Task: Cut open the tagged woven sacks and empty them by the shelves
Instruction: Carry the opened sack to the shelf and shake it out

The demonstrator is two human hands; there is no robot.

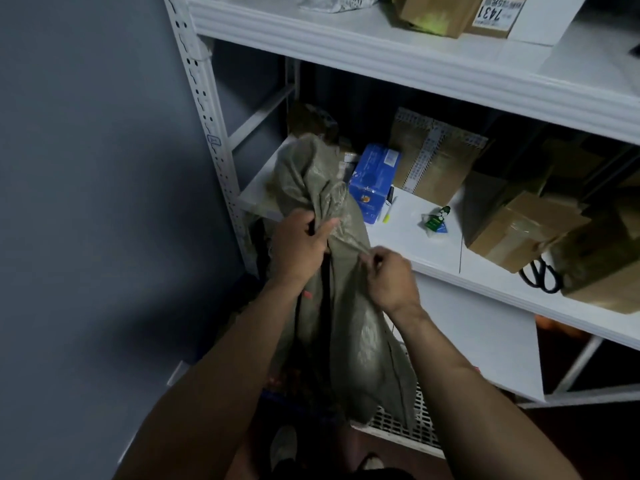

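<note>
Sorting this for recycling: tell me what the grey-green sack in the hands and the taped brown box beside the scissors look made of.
Grey-green sack: seemingly woven plastic, limp and creased, with a faint sheen. Taped brown box: likely matte cardboard, glossy tape across its top. Both hands grip the sack.

A blue box stands near the back left of the white middle shelf board. Taped cardboard boxes sit behind and to its right. Black-handled scissors lie at the front edge. A small green packet lies mid-board.
</note>
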